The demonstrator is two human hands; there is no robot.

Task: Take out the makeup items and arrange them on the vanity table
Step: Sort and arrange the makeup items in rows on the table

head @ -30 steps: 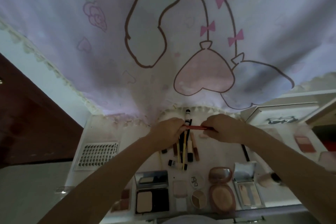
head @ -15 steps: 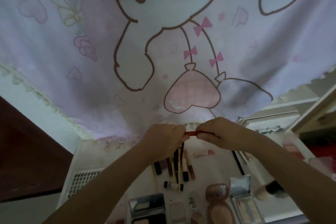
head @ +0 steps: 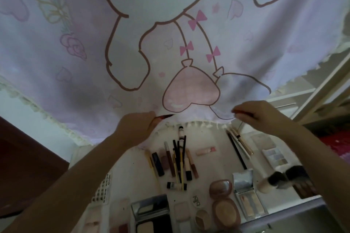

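Red plastic shows in both fists: the left hand (head: 137,126) is curled round a short red cap-like piece (head: 164,116), and the right hand (head: 259,114) pinches a slim red stick (head: 239,112), probably a lip pencil. The two pieces are held well apart, above the far edge of the white vanity table (head: 214,164).

Below them, a cluster of dark and brown pencils and tubes (head: 176,161) lies in a rough row. A small pink tube (head: 206,150) lies apart to its right, and a fan of thin pale sticks (head: 239,143) sits just under the right hand. Open compacts line the near edge, among them a round peach powder compact (head: 224,207).

Risks, as I judge them:
- The lilac cartoon-printed curtain (head: 170,34) hangs touching both hands; an uncapped tip could mark the fabric.
- Either small piece could slip and roll among the pencils or off the table.
- Lowering the right hand carelessly could scatter the thin sticks.
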